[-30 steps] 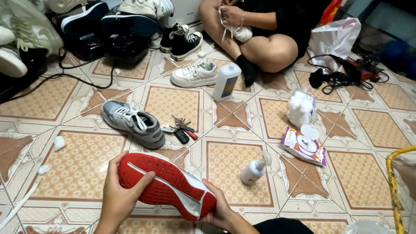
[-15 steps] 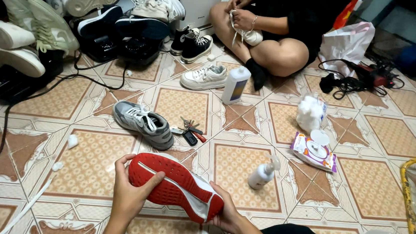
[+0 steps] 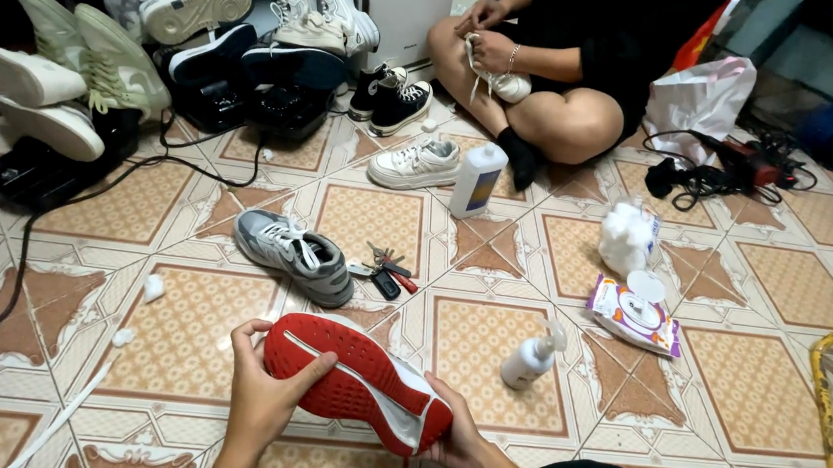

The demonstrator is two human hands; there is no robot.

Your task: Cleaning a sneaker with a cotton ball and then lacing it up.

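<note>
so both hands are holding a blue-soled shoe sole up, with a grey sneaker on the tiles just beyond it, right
Not quite: the head view shows the sole is red, not blue. The left hand and right hand hold the shoe sole up, the grey sneaker just beyond.

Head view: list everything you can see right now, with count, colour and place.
red-soled shoe: 1, red sole up, held low centre
grey sneaker: 1, grey, floor centre
keys: 1 bunch, right of grey sneaker
white sneaker: 1, white, upper centre
white bottle: 1, upright, beside white sneaker
pump bottle: 1, white, right of held shoe
wipes pack: 1, purple-white, right
cotton bag: 1, white, above wipes
black high-tops: 2, near seated person
shoe dryers with shoes: several, upper left
seated person: 1, top, holding a white shoe
left hand: on shoe's sole
right hand: at shoe's other end
</note>
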